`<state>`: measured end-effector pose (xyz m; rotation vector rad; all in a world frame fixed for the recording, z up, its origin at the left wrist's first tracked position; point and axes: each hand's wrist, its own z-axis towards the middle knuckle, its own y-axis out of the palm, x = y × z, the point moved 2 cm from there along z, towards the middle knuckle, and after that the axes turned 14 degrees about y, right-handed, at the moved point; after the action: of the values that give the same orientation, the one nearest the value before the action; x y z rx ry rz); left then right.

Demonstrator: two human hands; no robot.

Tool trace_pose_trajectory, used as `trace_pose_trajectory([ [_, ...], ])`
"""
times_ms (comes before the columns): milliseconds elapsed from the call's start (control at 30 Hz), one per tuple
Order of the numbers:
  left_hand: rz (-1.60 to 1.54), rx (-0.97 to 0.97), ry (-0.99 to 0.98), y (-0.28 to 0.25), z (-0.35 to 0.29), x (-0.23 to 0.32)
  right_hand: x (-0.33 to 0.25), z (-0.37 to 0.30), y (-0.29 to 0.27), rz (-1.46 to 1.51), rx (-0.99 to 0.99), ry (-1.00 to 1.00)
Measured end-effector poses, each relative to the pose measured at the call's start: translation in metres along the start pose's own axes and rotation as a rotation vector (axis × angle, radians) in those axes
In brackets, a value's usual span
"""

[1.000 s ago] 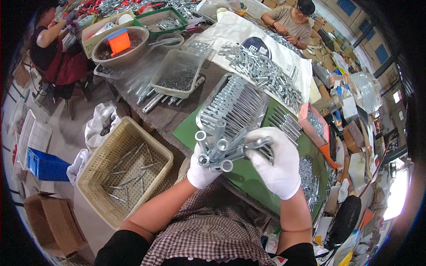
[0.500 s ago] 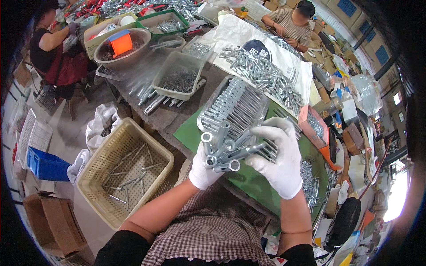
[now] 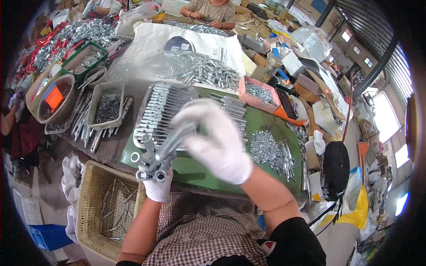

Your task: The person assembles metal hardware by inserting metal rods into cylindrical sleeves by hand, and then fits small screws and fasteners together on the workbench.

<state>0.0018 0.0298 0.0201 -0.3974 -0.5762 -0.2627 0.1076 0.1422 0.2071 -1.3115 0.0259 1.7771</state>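
Observation:
My left hand [image 3: 158, 187], in a white glove, is closed round the lower part of a bunch of grey metal tubes [image 3: 153, 155]; several round open ends face me. My right hand [image 3: 222, 146], also gloved and blurred by motion, pinches one thicker metal tube [image 3: 175, 139] that slants down into the bunch. Just beyond both hands lies a clear tray [image 3: 143, 116] of metal rods with sleeves, set side by side in a row. The right hand hides part of the tray. More rods [image 3: 233, 106] lie to its right on the green board [image 3: 191, 170].
A yellowish basket [image 3: 88, 199] with loose rods stands at lower left. Small metal parts [image 3: 264, 146] are heaped on the board's right. Behind lie a pink box [image 3: 262, 91], a white sack [image 3: 146, 40] under metal pieces, and a tub of screws [image 3: 106, 106]. Another person [image 3: 213, 13] sits across.
The view has swung to the right, so the table appears shifted left. My right hand has moved from the side of the bunch to above it, with a tube in its fingers.

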Motion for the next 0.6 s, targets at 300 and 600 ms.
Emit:
trace_pose_trajectory([
  [300,-0.038,0.064,-0.188,0.002,-0.023,-0.019,0.042,-0.023,-0.084,0.120,0.201,0.394],
  [600,-0.095,0.132,-0.228,0.004,-0.023,-0.018,0.077,-0.040,-0.101,-0.039,0.325,0.403],
])
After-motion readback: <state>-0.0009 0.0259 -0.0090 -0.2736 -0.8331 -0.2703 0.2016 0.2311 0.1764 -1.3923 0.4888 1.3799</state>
